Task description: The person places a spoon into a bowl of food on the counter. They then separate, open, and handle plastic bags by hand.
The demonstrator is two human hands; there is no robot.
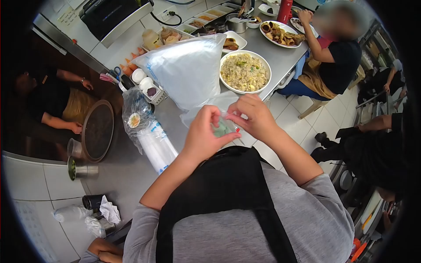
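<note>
Both hands are raised over the near edge of the steel counter, close together. My left hand [204, 133] has its fingers curled round the side of a thin clear plastic bag [223, 128]. Pinched at the bag's top edge is my right hand [248, 115], thumb against fingers. Something greenish shows through the plastic. Just beyond my hands sits a white bowl of fried rice [245, 72]. A big, full whitish plastic bag [186, 70] lies to its left.
A plastic-wrapped white pack [153, 140] and a white basket [154, 94] are at left. Beyond the rice are a plate of fried food [280, 35] and a metal pot [236, 23]. One person sits at right; another stands by a round brown tray [98, 130].
</note>
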